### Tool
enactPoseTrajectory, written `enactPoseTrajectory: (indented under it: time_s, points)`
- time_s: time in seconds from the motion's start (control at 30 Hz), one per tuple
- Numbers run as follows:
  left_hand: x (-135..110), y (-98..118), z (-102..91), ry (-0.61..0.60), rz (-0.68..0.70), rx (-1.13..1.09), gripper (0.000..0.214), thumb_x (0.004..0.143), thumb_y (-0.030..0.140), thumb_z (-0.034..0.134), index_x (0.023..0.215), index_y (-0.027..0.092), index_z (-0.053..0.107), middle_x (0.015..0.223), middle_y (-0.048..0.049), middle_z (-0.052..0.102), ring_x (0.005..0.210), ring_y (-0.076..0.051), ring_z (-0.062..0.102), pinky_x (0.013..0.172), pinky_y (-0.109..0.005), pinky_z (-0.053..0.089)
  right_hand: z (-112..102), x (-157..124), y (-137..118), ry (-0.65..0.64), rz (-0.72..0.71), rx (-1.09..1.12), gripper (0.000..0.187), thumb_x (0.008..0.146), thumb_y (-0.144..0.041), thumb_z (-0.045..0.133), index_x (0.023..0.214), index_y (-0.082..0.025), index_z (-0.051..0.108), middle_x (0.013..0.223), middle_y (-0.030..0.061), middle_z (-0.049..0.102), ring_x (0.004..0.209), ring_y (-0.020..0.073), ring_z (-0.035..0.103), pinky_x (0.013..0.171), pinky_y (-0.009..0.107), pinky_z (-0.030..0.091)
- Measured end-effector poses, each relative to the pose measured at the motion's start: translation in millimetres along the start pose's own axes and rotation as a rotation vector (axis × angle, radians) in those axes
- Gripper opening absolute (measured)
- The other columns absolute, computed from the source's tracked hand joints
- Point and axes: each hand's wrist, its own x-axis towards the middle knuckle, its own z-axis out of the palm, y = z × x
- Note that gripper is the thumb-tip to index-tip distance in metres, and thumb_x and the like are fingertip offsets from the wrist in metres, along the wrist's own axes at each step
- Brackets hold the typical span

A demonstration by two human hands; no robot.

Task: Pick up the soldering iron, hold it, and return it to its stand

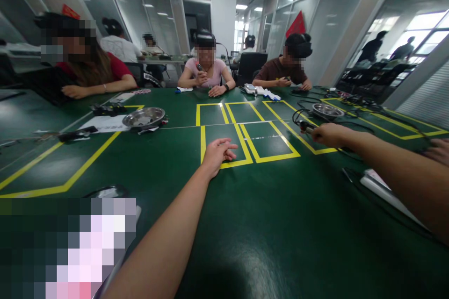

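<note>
My left hand (pixel 219 154) is stretched over the green table, palm partly turned up and fingers loosely apart, with nothing in it. Beneath and around it runs a yellow tape outline (pixel 235 164). Farther right, my right hand (pixel 328 135) is closed on a small dark object (pixel 306 125) whose kind I cannot make out. Black cables (pixel 298 111) loop close to that object. A shallow metal bowl (pixel 328 111) stands just beyond my right hand.
Another metal bowl (pixel 143 118) rests at the left near dark clips (pixel 108 109). White gloves (pixel 268 93) lie at the far edge. A white flat object (pixel 389 194) lies under my right forearm. Several people sit around the table; another hand (pixel 440 152) shows at the right edge.
</note>
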Motion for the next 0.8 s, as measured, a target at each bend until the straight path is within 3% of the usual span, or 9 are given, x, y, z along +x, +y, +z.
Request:
enactPoseTrajectory:
  time_s: [0.1,0.17,0.27,0.37,0.5,0.6,0.8]
  points:
    - [-1,1,1.5,-0.005,0.003,0.022,0.019,0.088,0.018,0.055,0.105,0.009,0.055,0.097,-0.017,0.072,0.051,-0.011,0.064,0.048,-0.021,0.047,17,-10,-20,-0.195,0.056,0.204,0.004,0.076,-0.013,0.069,0.076,-0.014,0.073,0.058,0.0021,0.06,0.048,0.0084,0.05,0.054,0.023,0.036]
    - [-3,3,4.0,-0.018,-0.009,0.05,0.019,0.089,0.02,0.057,0.105,0.01,0.055,0.099,-0.0166,0.072,0.052,-0.011,0.064,0.048,-0.021,0.048,34,-24,-47,-0.28,0.183,0.582,0.014,0.08,-0.023,0.067,0.092,-0.018,0.071,0.064,0.0034,0.062,0.049,0.0127,0.054,0.05,0.026,0.042]
    - [-7,4,8.6,-0.049,-0.021,0.103,0.023,0.087,0.024,0.061,0.106,0.011,0.056,0.105,-0.0169,0.07,0.054,-0.011,0.066,0.049,-0.021,0.05,62,-52,-105,-0.348,0.196,1.162,0.021,0.073,-0.026,0.074,0.091,-0.019,0.066,0.08,0.0057,0.065,0.055,0.0145,0.058,0.047,0.028,0.048]
    - [-6,2,10.6,-0.043,-0.002,0.111,0.029,0.086,0.034,0.064,0.103,0.012,0.056,0.107,-0.0163,0.069,0.054,-0.011,0.066,0.048,-0.021,0.051,84,-79,-160,-0.44,0.111,1.465,0.022,0.073,-0.027,0.074,0.09,-0.019,0.064,0.082,0.0051,0.067,0.053,0.0128,0.058,0.044,0.026,0.048]
    - [-1,-3,8.1,-0.026,-0.007,0.055,0.034,0.087,0.045,0.061,0.095,0.012,0.057,0.087,-0.0115,0.07,0.051,-0.013,0.066,0.047,-0.022,0.05,100,-102,-193,-0.579,-0.017,1.516,0.023,0.08,-0.033,0.067,0.097,-0.018,0.062,0.057,-0.0011,0.06,0.043,0.0123,0.054,0.041,0.023,0.042]
    - [2,-5,6.2,-0.007,0.009,0.024,0.03,0.088,0.042,0.061,0.09,0.012,0.056,0.077,-0.0076,0.068,0.049,-0.013,0.065,0.046,-0.022,0.049,106,-107,-191,-0.608,-0.081,1.483,0.027,0.08,-0.037,0.067,0.099,-0.018,0.061,0.055,-0.002,0.06,0.042,0.0126,0.055,0.042,0.022,0.04]
    - [-1,-4,8.2,0.013,0.032,0.007,0.029,0.086,0.04,0.063,0.088,0.012,0.055,0.082,-0.0074,0.066,0.051,-0.014,0.067,0.046,-0.022,0.049,110,-110,-185,-0.572,-0.132,1.472,0.027,0.082,-0.038,0.066,0.1,-0.019,0.061,0.056,-0.0024,0.06,0.043,0.0125,0.055,0.043,0.022,0.041]
